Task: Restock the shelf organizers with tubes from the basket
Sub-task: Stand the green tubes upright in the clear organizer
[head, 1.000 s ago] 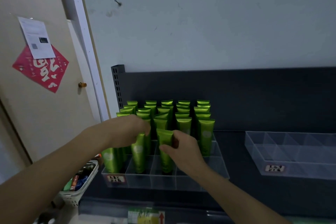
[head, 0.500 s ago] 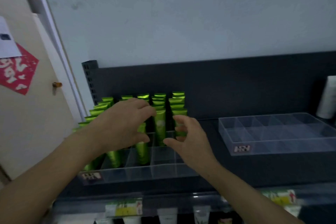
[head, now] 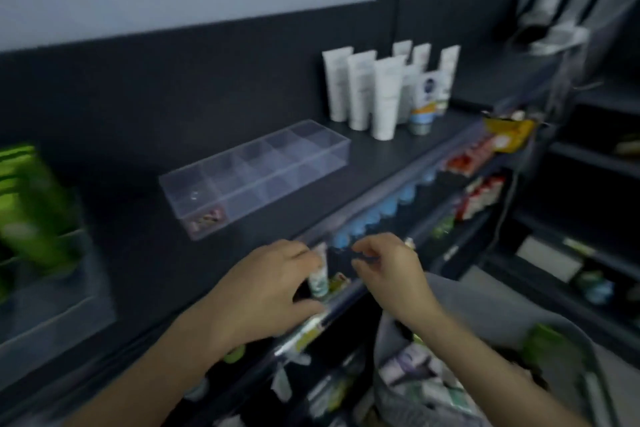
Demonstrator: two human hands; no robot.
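My left hand (head: 263, 291) and right hand (head: 391, 274) hang just off the near edge of the dark shelf (head: 138, 246), over the lower racks. My right fingers are bent loosely, thumb near the forefinger, with nothing between them that I can make out. My left fingers curl too, and a small white tube (head: 319, 276) shows just beyond their tips, but through the blur I cannot tell whether I am pinching it or it merely stands behind them. The tubes (head: 412, 374) I need lie heaped in the grey basket (head: 491, 308) at near right, below my right wrist. They look jumbled, with long axes running every way and caps pointing nowhere in common. I expect them to be light, soft-walled and smooth, easy to dent and prone to slip. I would take each one round the firmer end by the cap or across the middle, then turn it upright. The green tubes (head: 34, 208) at far left stand that way, as do the white tubes (head: 360, 90) at far right, caps down. Between them the clear organizer (head: 277, 191) sits unfilled.
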